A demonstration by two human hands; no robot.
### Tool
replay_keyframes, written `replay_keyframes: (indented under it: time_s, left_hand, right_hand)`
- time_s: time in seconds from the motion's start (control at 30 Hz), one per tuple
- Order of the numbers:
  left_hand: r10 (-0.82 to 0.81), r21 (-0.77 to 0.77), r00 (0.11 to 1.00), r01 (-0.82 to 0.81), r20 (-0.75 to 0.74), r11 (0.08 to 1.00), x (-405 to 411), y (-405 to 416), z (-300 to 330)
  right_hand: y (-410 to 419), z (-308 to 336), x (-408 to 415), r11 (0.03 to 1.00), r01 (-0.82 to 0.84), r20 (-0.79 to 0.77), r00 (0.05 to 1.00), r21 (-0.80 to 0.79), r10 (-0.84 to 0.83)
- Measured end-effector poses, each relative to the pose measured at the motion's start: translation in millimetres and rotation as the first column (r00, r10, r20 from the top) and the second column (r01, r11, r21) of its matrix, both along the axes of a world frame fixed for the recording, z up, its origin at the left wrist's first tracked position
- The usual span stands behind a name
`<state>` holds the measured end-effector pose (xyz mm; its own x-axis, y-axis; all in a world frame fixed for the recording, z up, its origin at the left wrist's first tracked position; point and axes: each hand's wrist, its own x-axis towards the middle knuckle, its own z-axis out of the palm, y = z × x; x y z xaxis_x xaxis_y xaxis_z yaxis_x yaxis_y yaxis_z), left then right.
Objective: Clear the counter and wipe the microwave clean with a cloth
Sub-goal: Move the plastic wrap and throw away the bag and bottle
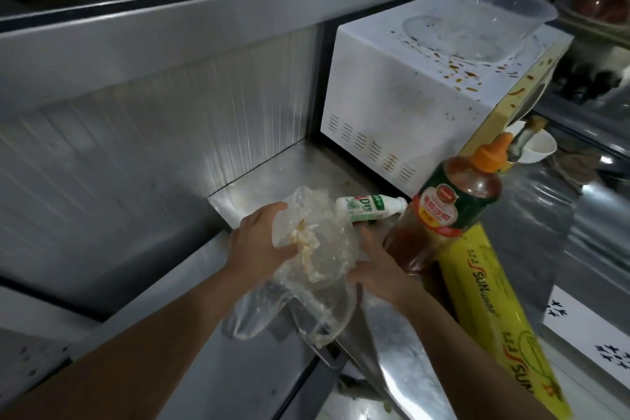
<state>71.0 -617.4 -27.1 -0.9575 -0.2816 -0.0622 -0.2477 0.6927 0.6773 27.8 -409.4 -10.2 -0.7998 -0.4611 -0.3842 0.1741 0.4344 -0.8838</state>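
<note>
Presently, head view, one item per line of note. Left hand (260, 242): fingers curled round the upper part of a crumpled clear plastic bag (313, 266), gripping it. Right hand (378, 269): fingers closed on the same bag from the other side, so that both hands held it bunched above the worktop (259, 361). Bag: soiled with yellowish residue, its loose lower part hanging toward the steel surface. Small white-and-green bottle (370, 208): lying on its side just behind the bag, near the microwave (409, 102). Microwave: white, standing at the back right of the worktop, its top spattered with brown stains. Clear plastic tub (501, 10): resting on the microwave's top. Large sauce bottle (450, 208): orange cap, standing just beside the right hand. Yellow cling-film box (494, 324): lying beside the sauce bottle, along the right edge. White cup (540, 147): beyond the microwave's front corner. No cloth was visible.

Step in hand, by judgement: clearing the counter, rubbish first. The next move would call for carrying the bag away without spilling its residue, then removing the small bottle and the tub before any wiping of the stained top.
</note>
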Motion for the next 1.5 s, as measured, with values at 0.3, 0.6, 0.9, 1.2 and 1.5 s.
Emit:
replay_keyframes:
  time_s: [0.3,0.6,0.9,1.2,1.5]
  left_hand:
    - [-0.146,0.107,0.989,0.142,0.034,0.984,0.6,9.3,-22.8]
    - [-0.222,0.28,0.95,0.157,0.219,0.947,4.3,2.7,-16.7]
    - [-0.068,-0.004,0.972,0.071,0.226,0.997,-2.3,23.5,-42.5]
    - [0.061,-0.14,0.993,-0.045,0.106,0.989,-6.5,48.5,-64.8]
    - [0.024,-0.166,1.0,-0.022,0.012,0.986,-7.6,33.3,-49.9]
  right_hand:
    - [-19.7,-6.8,-6.9,0.976,0.026,0.163,0.987,-0.216,0.009]
    - [-29.9,-22.0,-7.3,0.98,-0.043,0.21,0.974,-0.195,0.085]
    - [-30.7,-25.3,-0.1,0.976,-0.068,0.159,0.982,-0.208,0.103]
    - [-19.1,-27.0,-0.6,0.974,-0.043,0.11,0.992,-0.221,0.068]
    - [-13.6,-20.6,-13.5,0.981,0.068,-0.054,0.995,-0.179,-0.079]
